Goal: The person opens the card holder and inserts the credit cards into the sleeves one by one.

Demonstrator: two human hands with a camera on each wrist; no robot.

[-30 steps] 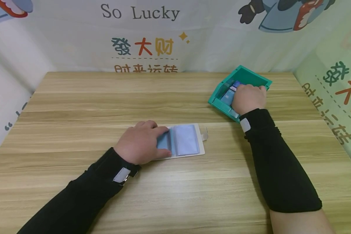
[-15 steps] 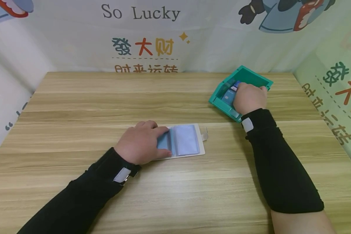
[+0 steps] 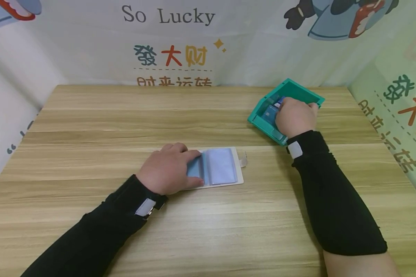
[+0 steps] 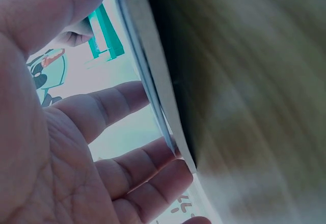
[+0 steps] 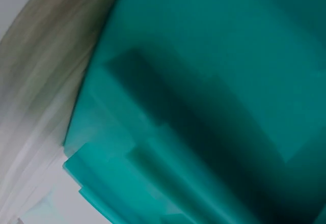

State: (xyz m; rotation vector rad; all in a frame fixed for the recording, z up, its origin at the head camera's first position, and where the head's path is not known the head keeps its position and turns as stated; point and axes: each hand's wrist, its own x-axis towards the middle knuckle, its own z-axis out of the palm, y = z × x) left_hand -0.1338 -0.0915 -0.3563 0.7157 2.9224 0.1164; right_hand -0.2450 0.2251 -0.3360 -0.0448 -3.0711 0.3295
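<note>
My left hand (image 3: 168, 169) rests on the left part of an open card holder booklet (image 3: 222, 166) with clear sleeves and a pale cover. In the left wrist view, the fingers (image 4: 127, 168) of that hand lie fairly straight against the booklet's edge (image 4: 158, 76). My right hand (image 3: 296, 117) reaches down into a teal bin (image 3: 299, 91) at the back right. Blue cards (image 3: 271, 114) lie in the bin beside it. Its fingertips are hidden from the head view. The right wrist view shows only the bin's wall (image 5: 229, 46) and a strip of tabletop.
A small clear clasp tab (image 3: 243, 160) sticks out from the booklet's right edge. The wood-grain table (image 3: 100, 123) ends at a printed cloth backdrop (image 3: 246, 57), which also hangs along both sides.
My right hand stays in the bin, and the blue card beside it has shifted and tilted slightly. My left hand and the booklet stay put.
</note>
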